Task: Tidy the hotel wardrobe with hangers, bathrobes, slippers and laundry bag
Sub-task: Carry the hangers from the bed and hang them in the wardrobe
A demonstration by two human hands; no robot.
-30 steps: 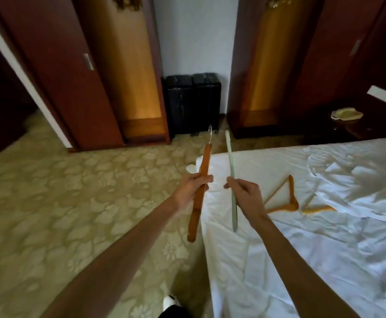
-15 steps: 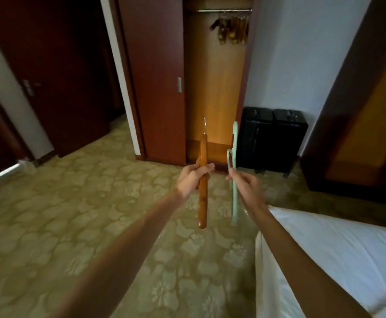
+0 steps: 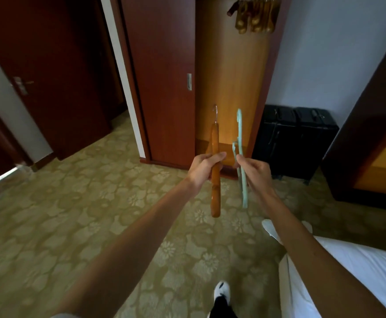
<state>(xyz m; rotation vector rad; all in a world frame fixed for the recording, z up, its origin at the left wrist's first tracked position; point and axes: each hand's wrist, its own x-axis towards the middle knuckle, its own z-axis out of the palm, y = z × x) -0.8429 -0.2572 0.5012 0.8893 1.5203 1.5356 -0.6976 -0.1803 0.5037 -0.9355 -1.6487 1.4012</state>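
Note:
My left hand (image 3: 202, 169) grips a brown wooden hanger (image 3: 215, 193) seen edge-on, its metal hook pointing up. My right hand (image 3: 255, 174) holds a pale green plastic hanger (image 3: 241, 143), also edge-on and upright. Both are held out in front of the open wardrobe (image 3: 228, 72), whose yellow-lit inside shows several wooden hangers (image 3: 255, 16) on the rail at the top. No bathrobe, slippers or laundry bag can be seen.
The wardrobe's dark red sliding door (image 3: 162, 76) stands to the left of the opening. A black suitcase (image 3: 295, 143) sits to its right against the white wall. The white bed corner (image 3: 359, 276) is at lower right. Patterned carpet (image 3: 72, 226) covers the floor.
I have turned away from the bed towards the open wardrobe and come closer to it. Both hands keep holding their hangers upright.

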